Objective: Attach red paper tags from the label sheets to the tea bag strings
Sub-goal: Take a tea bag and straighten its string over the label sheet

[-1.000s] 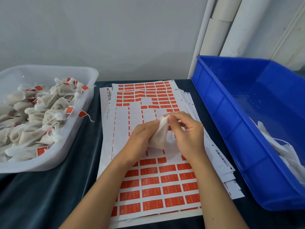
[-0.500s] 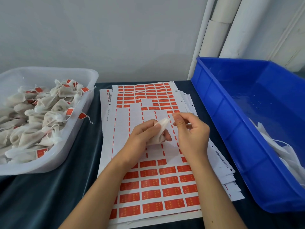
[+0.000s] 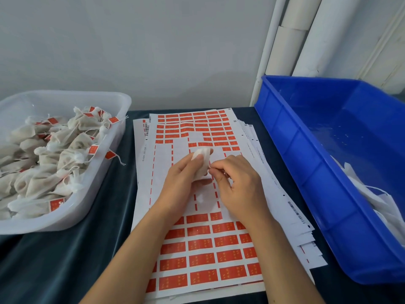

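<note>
Both hands have shifted since a moment ago: the left hand has tipped the tea bag more upright, and the right hand has dropped lower and closed in beside it. I take that to mean the string is being drawn out, ready for a tag.

Well off to the left of the left hand sits a clear tub heaped with bags that already carry red tags, so plenty of the job looks done. The left hand grips the bare white bag, thumb across its front and fingers curled behind. It holds the bag just above the label sheets, which lie fanned on the bench under both hands. The top sheet has a long stripped patch beneath the hands, with rows of red tags left nearer the wrists.

The right hand's fingertips are pinched together just beside the bag's lower edge. The string is too thin to make out, so I cannot tell what they nip, nor whether a tag is already peeled.

Far to the right stands a blue bin, cut off by the frame, with white scraps barely showing in its corner.
</note>
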`<action>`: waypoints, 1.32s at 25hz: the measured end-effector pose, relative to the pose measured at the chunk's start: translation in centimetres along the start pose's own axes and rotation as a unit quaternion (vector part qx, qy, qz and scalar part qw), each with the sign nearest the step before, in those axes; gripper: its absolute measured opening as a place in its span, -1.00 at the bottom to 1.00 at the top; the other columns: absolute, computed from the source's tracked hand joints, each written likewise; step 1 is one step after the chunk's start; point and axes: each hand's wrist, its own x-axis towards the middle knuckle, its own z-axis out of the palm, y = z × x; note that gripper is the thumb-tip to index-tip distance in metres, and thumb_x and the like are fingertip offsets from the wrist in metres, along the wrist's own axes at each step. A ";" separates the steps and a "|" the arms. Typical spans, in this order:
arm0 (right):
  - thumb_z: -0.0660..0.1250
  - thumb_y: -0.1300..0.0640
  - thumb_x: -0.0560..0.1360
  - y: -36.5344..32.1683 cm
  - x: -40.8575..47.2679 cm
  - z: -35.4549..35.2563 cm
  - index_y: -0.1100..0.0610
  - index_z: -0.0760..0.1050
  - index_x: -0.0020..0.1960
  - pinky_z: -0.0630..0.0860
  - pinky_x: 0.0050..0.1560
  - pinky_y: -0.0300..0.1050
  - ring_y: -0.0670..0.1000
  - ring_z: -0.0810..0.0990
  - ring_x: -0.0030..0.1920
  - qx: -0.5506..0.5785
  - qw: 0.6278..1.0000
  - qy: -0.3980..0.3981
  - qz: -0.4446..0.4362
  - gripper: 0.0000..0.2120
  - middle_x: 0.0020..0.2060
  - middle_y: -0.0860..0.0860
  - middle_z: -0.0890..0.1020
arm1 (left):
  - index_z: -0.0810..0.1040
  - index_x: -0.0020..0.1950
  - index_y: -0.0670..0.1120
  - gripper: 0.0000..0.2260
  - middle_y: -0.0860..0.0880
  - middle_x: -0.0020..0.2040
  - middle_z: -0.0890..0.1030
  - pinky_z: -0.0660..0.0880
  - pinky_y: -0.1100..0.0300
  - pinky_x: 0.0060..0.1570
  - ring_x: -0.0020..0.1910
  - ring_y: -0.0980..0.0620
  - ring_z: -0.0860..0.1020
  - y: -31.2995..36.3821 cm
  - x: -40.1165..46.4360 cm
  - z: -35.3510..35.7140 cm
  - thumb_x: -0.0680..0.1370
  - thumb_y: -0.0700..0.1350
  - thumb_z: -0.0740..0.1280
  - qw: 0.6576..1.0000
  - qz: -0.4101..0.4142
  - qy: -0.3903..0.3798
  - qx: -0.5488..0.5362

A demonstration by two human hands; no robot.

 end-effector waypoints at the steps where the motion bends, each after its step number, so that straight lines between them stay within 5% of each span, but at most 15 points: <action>1: 0.35 -0.01 0.62 -0.1 0.0 0.0 0.03 0.62 0.10 0.54 0.13 -0.29 -0.12 0.57 0.02 0.004 1.000 0.002 -0.011 -0.85 0.02 -0.08 0.66 | 0.67 0.24 0.06 -0.74 -0.01 0.16 0.71 0.63 -0.05 0.21 0.18 -0.08 0.67 0.0 0.0 0.0 0.72 0.09 0.22 1.000 0.008 -0.006 0.025; 6: 0.34 -0.02 0.62 -0.4 0.5 -0.8 0.06 0.62 0.07 0.54 0.09 -0.39 -0.13 0.60 0.08 0.091 0.994 0.051 0.038 -0.83 0.05 -0.11 0.66 | 0.67 -0.04 -0.12 -0.70 -0.13 -0.15 0.67 0.63 0.04 -0.05 -0.11 -0.17 0.65 -0.2 -0.3 0.1 0.64 0.09 0.31 0.983 0.050 -0.069 0.162; 11: 0.39 -0.01 0.61 -0.3 0.6 -1.1 -0.07 0.62 0.01 0.59 -0.05 -0.37 -0.19 0.65 0.00 0.187 0.969 -0.024 0.159 -0.96 -0.12 -0.24 0.67 | 0.63 -0.14 0.04 -0.82 0.11 -0.30 0.60 0.46 0.40 -0.35 -0.35 0.15 0.55 -1.0 -0.1 0.5 0.64 0.01 0.37 0.960 0.084 -0.047 0.263; 19: 0.41 -0.05 0.60 0.3 0.7 -1.1 -0.07 0.64 -0.02 0.67 -0.11 -0.21 -0.11 0.69 -0.09 0.221 0.950 -0.029 0.220 -0.91 -0.16 -0.19 0.69 | 0.52 -0.08 0.18 -0.88 0.18 -0.25 0.60 0.46 0.48 -0.30 -0.15 0.24 0.59 -1.6 -0.5 0.9 0.64 0.00 0.36 0.940 0.128 0.005 0.316; 24: 0.40 -0.07 0.60 0.2 0.9 -1.3 -0.06 0.67 -0.01 0.69 -0.14 -0.21 -0.09 0.73 -0.13 0.290 0.915 -0.058 0.274 -0.88 -0.16 -0.15 0.73 | 0.57 -0.03 0.14 -0.93 0.19 -0.14 0.63 0.51 0.43 -0.23 -0.12 0.16 0.60 -1.2 -0.5 0.9 0.63 -0.02 0.37 0.956 0.165 0.019 0.241; 33: 0.32 -0.01 0.66 -0.1 0.6 -0.3 -0.13 0.58 0.09 0.52 -0.01 -0.39 -0.26 0.61 -0.01 0.144 0.967 -0.104 0.185 -0.93 -0.06 -0.27 0.65 | 0.59 -0.05 0.11 -0.92 0.17 -0.17 0.66 0.54 0.43 -0.18 -0.10 0.18 0.64 -1.1 0.1 0.7 0.64 -0.04 0.37 0.970 0.118 0.091 0.193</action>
